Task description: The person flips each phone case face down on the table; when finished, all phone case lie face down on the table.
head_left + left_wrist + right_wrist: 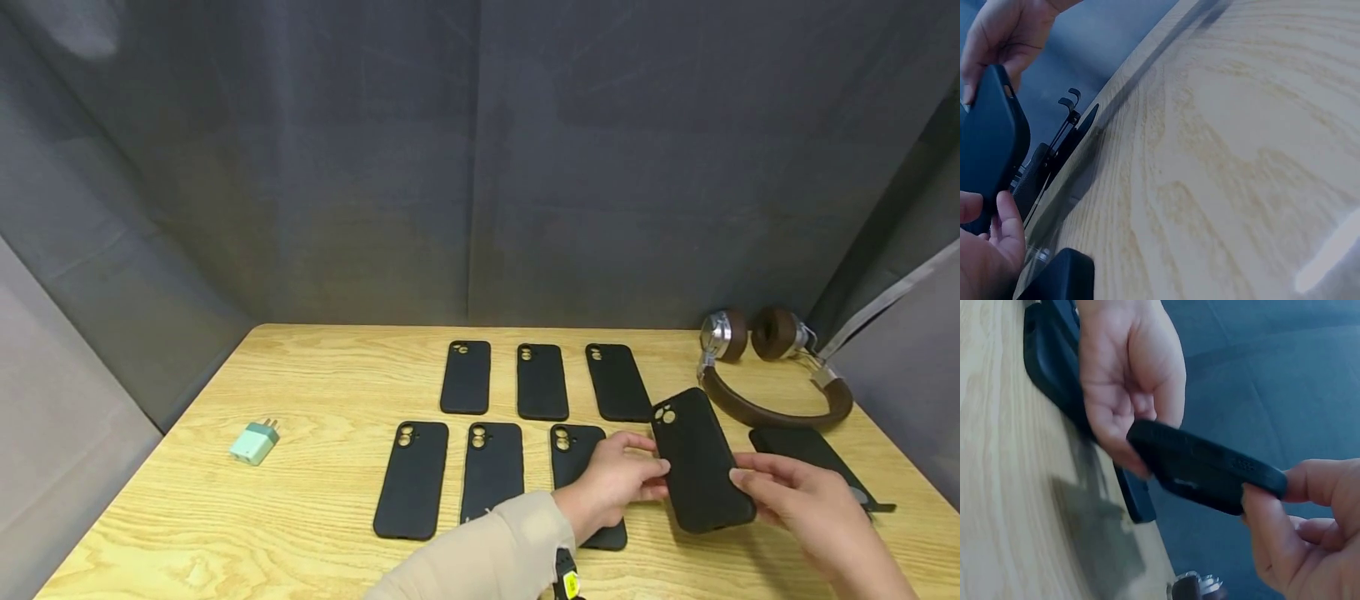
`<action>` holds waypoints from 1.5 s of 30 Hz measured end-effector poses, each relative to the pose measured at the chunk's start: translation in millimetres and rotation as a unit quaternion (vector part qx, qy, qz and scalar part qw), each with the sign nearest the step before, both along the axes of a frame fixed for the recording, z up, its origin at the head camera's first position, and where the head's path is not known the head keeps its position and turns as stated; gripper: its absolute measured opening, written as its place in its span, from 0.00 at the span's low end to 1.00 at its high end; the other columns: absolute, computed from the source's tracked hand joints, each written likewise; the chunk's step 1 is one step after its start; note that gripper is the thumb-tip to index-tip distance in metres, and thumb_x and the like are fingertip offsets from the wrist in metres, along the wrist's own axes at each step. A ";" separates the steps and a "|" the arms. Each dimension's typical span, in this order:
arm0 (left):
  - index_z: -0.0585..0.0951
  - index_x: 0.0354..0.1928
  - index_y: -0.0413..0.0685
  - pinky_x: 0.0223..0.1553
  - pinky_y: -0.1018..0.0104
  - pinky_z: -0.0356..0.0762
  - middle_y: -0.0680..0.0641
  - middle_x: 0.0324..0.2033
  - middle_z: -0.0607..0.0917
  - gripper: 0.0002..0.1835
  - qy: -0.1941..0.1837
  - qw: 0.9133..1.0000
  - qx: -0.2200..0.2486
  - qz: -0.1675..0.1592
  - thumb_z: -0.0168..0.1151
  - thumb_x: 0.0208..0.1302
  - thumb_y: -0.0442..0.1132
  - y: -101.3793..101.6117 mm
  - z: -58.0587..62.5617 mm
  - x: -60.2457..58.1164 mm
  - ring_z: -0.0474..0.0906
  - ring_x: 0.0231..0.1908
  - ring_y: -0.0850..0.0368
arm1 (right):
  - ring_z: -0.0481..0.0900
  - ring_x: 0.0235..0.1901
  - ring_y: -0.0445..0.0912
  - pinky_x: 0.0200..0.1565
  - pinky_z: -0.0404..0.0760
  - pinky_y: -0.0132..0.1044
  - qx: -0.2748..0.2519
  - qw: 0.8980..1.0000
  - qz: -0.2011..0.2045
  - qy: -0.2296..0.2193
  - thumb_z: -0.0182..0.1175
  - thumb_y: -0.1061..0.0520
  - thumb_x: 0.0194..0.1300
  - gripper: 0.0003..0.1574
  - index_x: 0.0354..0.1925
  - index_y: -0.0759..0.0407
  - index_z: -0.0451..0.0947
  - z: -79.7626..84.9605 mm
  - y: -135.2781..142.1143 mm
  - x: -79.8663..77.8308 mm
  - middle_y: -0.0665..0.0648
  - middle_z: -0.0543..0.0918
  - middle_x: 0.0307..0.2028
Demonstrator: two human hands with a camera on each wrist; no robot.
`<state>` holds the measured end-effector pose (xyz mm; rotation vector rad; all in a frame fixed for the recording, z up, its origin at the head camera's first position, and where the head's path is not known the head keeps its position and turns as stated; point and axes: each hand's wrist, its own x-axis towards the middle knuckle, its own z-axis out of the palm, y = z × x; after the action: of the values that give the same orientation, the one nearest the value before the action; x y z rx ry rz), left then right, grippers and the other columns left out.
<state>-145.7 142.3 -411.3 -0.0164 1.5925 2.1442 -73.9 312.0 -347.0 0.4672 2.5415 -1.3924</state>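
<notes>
A black phone case [701,467] with camera cutouts at its upper left is held tilted above the right part of the table. My left hand [617,477] pinches its left edge between thumb and fingers. On the opposite edge, my right hand [806,500] grips it the same way. The right wrist view shows the case [1204,465] from its end, with a shadow on the wood below. Partly hidden under my left hand lies another black case [573,450]. Two similar cases, one left [411,483] and one middle [492,467], complete that front row.
Behind stand three more black cases in a row, left [466,379], middle [542,383] and right [618,383]. Brown headphones [772,412] lie at the back right, near a dark flat item [798,446]. A green plug adapter [255,442] sits far left.
</notes>
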 end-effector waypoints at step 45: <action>0.77 0.44 0.43 0.30 0.82 0.68 0.52 0.07 0.78 0.18 0.205 0.859 -0.448 -0.137 0.69 0.52 0.40 1.3 16.5 13.9 0.72 0.12 0.66 | 0.82 0.38 0.50 0.35 0.82 0.41 0.043 0.997 0.059 -0.039 0.56 0.60 0.64 0.26 0.53 0.81 0.68 -52.6 19.9 -19.9 0.76 0.76 0.47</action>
<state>-131.8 143.6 -394.8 0.3645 2.5257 1.0708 -93.8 331.9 -399.6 0.3706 2.5282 -1.2049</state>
